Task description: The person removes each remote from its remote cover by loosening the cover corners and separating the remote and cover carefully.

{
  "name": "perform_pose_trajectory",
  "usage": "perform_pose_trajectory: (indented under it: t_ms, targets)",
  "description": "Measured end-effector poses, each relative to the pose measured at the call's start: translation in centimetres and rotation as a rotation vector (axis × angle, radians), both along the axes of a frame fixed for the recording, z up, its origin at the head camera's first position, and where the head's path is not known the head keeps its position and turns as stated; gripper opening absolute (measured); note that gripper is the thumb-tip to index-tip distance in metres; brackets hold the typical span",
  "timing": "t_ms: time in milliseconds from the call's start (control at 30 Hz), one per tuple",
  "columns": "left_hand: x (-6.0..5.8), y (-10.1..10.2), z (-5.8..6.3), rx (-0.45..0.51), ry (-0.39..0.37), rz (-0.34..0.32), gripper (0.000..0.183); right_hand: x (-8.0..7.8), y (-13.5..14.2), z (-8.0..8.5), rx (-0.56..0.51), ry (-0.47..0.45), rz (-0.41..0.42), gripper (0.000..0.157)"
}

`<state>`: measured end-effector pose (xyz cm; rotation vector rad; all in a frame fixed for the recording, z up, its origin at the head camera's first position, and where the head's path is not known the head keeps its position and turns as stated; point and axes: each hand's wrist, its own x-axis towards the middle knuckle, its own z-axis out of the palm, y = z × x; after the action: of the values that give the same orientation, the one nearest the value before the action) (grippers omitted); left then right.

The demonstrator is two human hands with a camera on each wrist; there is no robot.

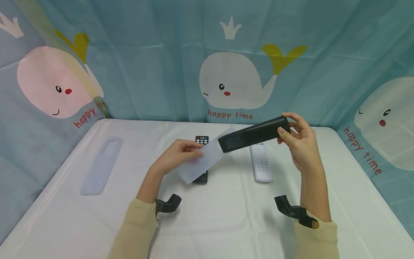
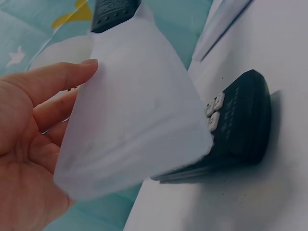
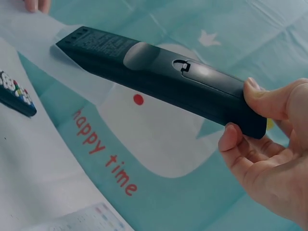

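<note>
Blue whale-printed curtain (image 1: 155,72), lettered "happy time" in red, backs a white table (image 1: 220,223); above it, we see the left hand (image 1: 178,155) pinching a translucent sleeve (image 1: 208,158) and the right hand (image 1: 300,140) clamped around one end of a black remote (image 1: 257,133); the remote's other end meets the sleeve, its fine print (image 3: 105,44) too small for us to read.

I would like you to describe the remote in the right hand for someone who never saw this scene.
On the white table lie a dark remote and a white remote. Above them, the right hand grips one end of the long black remote. Only this one is lifted, its buttonless back showing.
</note>
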<state>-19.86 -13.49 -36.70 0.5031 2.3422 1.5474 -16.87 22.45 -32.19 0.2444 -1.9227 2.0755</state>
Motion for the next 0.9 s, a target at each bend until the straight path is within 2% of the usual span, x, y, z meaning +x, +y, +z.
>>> perform_pose_trajectory:
  t_ms: [333,533,900]
  targets:
    - [0.2,1.1,0.0,0.042,0.001,0.010,0.037,-0.2,-0.4,0.0,0.038,-0.008,0.009,0.039]
    - [0.3,1.4,0.0,0.059,0.003,0.049,0.037,-0.2,-0.5,0.0,0.049,-0.015,0.010,0.039]
    - [0.2,0.9,0.1,0.089,-0.019,0.086,0.036,-0.1,-0.1,0.1,0.001,-0.026,-0.008,0.038]
